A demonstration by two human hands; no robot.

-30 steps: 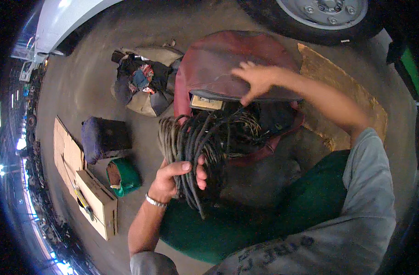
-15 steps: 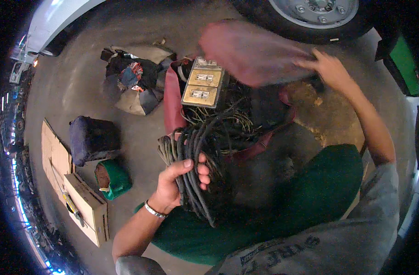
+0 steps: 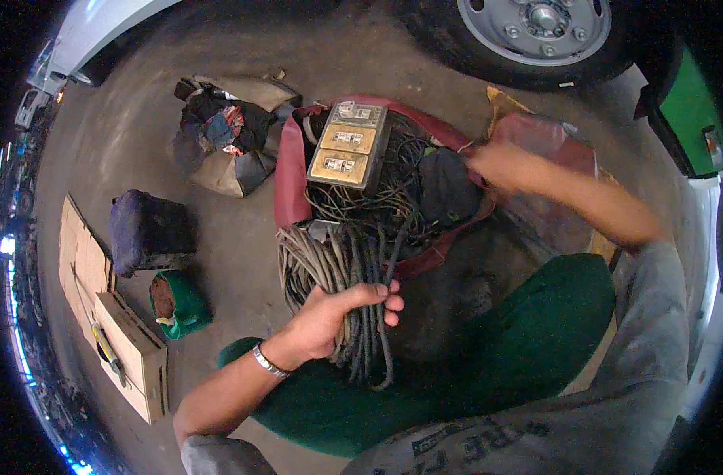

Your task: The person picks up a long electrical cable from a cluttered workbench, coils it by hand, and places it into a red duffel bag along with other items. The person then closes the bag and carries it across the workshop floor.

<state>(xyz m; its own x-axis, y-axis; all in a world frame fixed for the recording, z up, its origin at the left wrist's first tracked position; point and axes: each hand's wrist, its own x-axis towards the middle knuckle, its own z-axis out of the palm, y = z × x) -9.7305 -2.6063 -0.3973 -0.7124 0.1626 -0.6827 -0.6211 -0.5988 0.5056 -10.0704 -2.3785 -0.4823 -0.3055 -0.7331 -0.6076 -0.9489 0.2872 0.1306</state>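
Note:
A thick coil of dark and grey cable [image 3: 322,265] is gripped in my left hand [image 3: 333,317], with the thumb and fingers wrapped round the strands above my lap. Behind it stands a round red bag [image 3: 292,186], open at the top and full of tangled dark wires [image 3: 405,162]. A power outlet box [image 3: 349,142] with gold panels rests on those wires, with a dark pouch [image 3: 448,186] to its right. My right hand [image 3: 500,168] is at the bag's right rim, smeared by motion, its fingers not clear. A reddish, partly see-through sheet [image 3: 547,150] lies on the floor beyond it.
Left of the bag sits an open bag with dark cloths [image 3: 227,131]. Further left are a dark block-shaped container [image 3: 151,233], a green pouch with brown contents [image 3: 183,305], and cardboard [image 3: 132,356] with a yellow-handled tool [image 3: 108,356]. A vehicle wheel [image 3: 543,32] stands at the far right.
The reddish sheet, lifted over the bag by my right hand, now lies on the floor at the right. That hand has moved down and left to the rim. The cable coil has shifted right.

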